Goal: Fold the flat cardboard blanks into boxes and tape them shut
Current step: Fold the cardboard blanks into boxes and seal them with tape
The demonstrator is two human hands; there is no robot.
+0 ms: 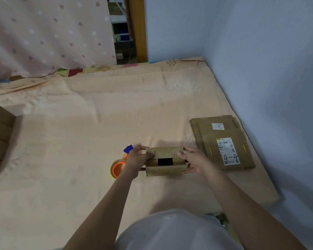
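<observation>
cardboard box [165, 162] between both hands, fingers [148, 153] curled over its ends

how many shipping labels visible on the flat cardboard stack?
2. Both on the flat cardboard stack at right of the bed: a small label near its far edge, a larger label marked "4-4" nearer the person. Lower blanks may hide more.

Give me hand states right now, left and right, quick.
Left hand: grips the left end of the small cardboard box.
Right hand: grips the right end of the same box, fingers curled round it.
</observation>
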